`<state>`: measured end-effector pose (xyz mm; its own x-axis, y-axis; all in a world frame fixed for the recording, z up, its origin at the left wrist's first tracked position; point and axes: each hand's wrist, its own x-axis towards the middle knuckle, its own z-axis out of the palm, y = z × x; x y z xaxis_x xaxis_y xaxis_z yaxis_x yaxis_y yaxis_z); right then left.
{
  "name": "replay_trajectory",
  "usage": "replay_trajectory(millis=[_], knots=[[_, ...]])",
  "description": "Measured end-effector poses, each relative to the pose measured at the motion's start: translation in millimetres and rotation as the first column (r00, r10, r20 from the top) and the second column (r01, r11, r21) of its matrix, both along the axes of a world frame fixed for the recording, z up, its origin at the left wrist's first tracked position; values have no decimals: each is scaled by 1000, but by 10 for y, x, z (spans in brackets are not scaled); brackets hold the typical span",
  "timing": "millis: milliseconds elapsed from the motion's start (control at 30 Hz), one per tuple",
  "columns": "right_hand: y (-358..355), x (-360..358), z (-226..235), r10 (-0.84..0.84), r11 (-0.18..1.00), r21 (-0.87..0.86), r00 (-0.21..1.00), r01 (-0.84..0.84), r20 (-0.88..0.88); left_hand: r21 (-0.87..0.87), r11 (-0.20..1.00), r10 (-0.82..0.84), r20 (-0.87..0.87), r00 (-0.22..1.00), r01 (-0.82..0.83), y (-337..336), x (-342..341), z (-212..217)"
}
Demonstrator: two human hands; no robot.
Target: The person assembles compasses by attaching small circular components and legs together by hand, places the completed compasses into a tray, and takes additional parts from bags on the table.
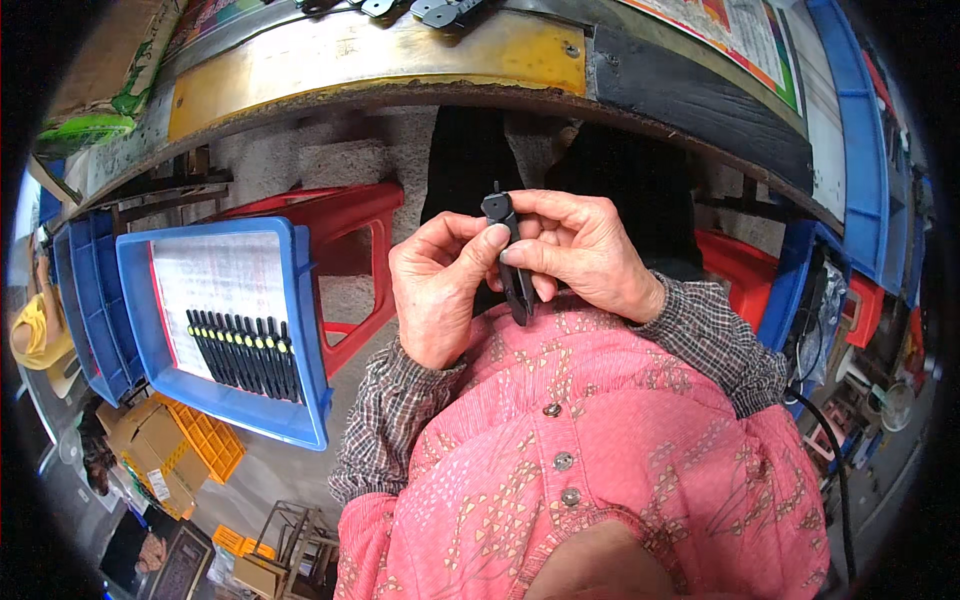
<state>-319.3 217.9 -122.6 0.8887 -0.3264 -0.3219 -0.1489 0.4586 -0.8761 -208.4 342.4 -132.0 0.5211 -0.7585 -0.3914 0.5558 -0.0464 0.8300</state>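
Observation:
In front of my chest I hold a small black drawing compass (497,207) upright, its round head and thin stem at the top and its two slim legs close together below. My left hand (437,285) grips it from the left, thumb pressed against its upper part. From the other side, my right hand (590,250) pinches it between thumb and fingers. Fingertips hide part of its middle. To the left, a row of several slim black pieces with yellow-green spots (243,355) lies in a blue tray (305,300).
A worktable with a yellow strip (380,60) on its edge runs across the far side, with grey-and-black parts (440,12) on it. Beside the blue tray is a red stool (375,240). Blue bins (865,150) stand at the right. A person in yellow (40,325) is at far left.

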Motion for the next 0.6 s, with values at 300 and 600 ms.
replay_trajectory(millis=[300, 600], knots=[[-13, -8, 16, 23, 1000, -12, 999, -23, -29, 22, 1000, -6, 41, 999, 5, -16, -2, -7], [-7, 1, 16, 11, 999, -45, 999, -13, -39, 12, 1000, -2, 30, 1000, 1, -31, -18, -12]])
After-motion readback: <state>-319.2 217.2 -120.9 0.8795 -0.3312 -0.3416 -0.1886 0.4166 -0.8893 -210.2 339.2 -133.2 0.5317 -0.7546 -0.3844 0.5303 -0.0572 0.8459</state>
